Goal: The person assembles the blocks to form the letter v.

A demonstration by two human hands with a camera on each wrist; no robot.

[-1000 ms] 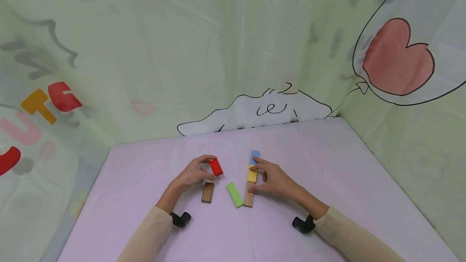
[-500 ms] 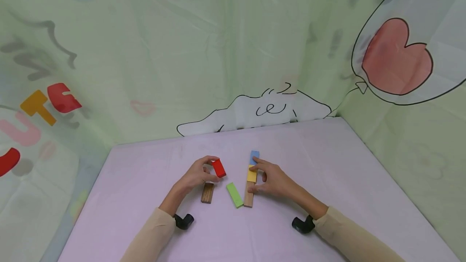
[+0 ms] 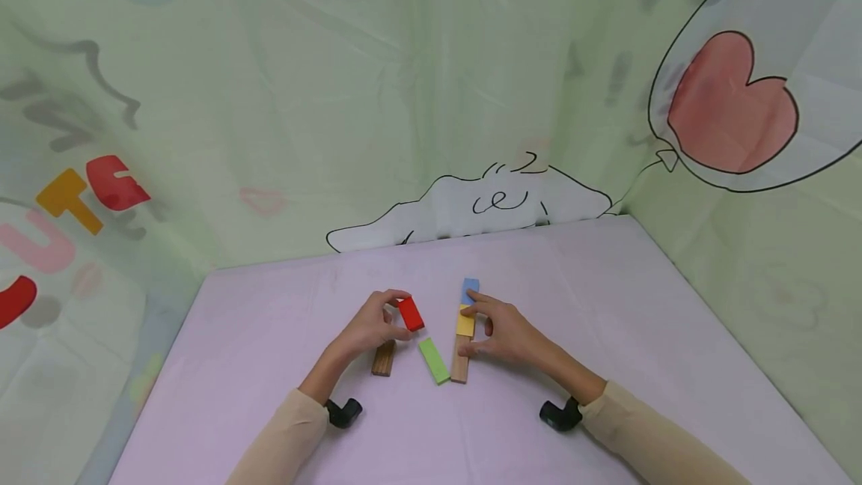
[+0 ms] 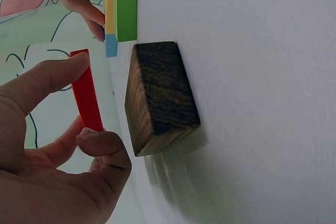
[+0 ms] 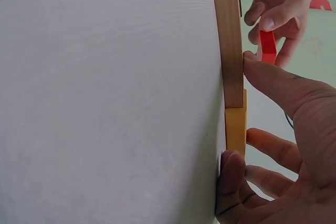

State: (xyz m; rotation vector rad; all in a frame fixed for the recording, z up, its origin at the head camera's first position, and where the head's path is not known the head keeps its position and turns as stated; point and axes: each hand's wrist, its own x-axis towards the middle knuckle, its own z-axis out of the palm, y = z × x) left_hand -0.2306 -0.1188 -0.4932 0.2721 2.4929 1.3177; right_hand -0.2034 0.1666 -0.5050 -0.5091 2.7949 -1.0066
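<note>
My left hand (image 3: 367, 325) pinches a red block (image 3: 411, 313) between thumb and fingers, raised over the table. In the left wrist view, the red block (image 4: 87, 95) is held by its two ends. A row on the table runs from a light wooden block (image 3: 459, 373) through a yellow block (image 3: 465, 327) to a blue block (image 3: 470, 284) at the far end. Across this row rests my right hand (image 3: 508, 329), its thumb on the wooden block and fingertips at the yellow and blue ones. A green block (image 3: 434, 361) lies slanted, its near end by the wooden block.
A dark, grained wooden block (image 3: 383, 360) lies on the table just below the left hand. The pale table (image 3: 572, 268) meets printed curtain walls (image 3: 323, 96) at the back and sides. Each wrist carries a black camera mount (image 3: 561, 416).
My left hand has shifted a little to the right with the red block, toward the green block and the row. The right hand and the blocks on the table stay in place.
</note>
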